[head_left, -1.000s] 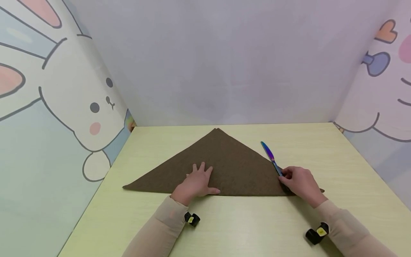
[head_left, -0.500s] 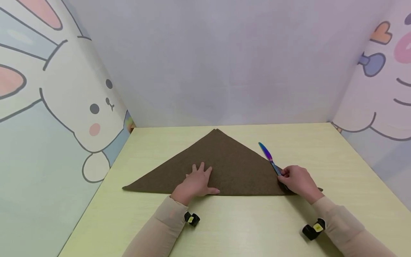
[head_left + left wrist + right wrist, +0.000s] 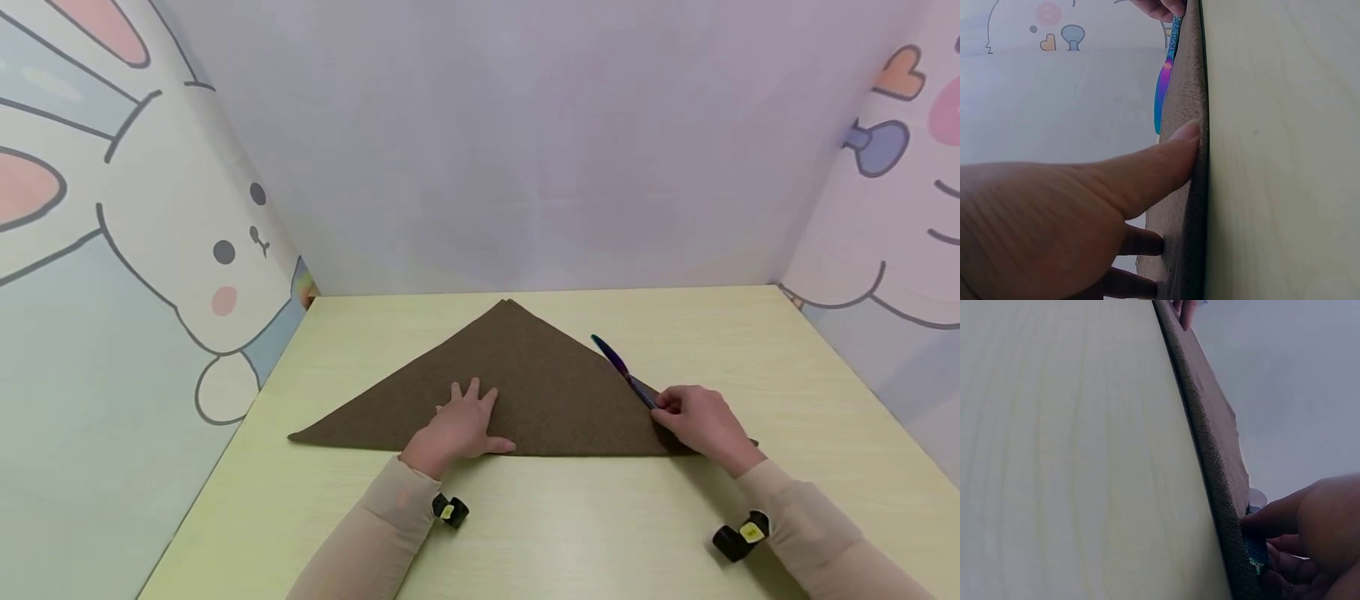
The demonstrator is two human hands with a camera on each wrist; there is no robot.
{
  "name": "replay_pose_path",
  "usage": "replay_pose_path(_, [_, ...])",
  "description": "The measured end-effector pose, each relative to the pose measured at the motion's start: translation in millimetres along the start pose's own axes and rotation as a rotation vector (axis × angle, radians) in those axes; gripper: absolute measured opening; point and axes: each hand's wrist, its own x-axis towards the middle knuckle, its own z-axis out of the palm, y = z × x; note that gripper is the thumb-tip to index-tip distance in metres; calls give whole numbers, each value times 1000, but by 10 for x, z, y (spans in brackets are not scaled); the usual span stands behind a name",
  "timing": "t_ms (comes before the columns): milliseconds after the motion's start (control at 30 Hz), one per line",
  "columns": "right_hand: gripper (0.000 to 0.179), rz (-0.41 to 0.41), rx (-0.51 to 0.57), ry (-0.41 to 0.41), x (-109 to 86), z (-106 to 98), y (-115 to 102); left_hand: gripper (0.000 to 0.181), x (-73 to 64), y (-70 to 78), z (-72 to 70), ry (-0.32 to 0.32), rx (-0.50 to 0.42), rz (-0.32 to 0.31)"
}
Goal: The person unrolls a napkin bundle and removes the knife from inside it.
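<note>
A brown cloth (image 3: 555,400), folded into a triangle, lies on the table with its long edge toward me. My left hand (image 3: 456,429) rests on its middle with the fingers spread. In the left wrist view the thumb (image 3: 1160,165) reaches the cloth's folded edge. Over the cloth's right part, my right hand (image 3: 701,423) pinches the handle of a table knife (image 3: 617,358) between thumb and fingers. The iridescent blue and purple blade (image 3: 1163,90) points away and to the left, past the cloth's slanted side. Within the right hand, much of the patterned handle (image 3: 1257,553) is hidden.
The pale wooden table (image 3: 570,525) extends around the cloth. A plain backdrop (image 3: 525,167) rises behind its far edge, and panels with cartoon animals (image 3: 172,233) stand at both sides. Each wrist carries a small black camera (image 3: 450,510).
The knife's tip has swung to the left, and its blade now looks darker in the head view. The left hand keeps its place on the cloth; the right hand has barely moved.
</note>
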Motion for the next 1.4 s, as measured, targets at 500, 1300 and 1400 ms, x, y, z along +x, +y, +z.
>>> replay_pose_path(500, [25, 66, 206, -109, 25, -97, 70, 93, 7, 3, 2, -1, -3, -5])
replay_pose_path(1300, [57, 267, 600, 76, 99, -415, 354, 92, -3, 13, -30, -3, -11, 0])
replay_pose_path(1400, [57, 282, 622, 86, 106, -450, 442, 92, -3, 14, -29, -4, -9, 2])
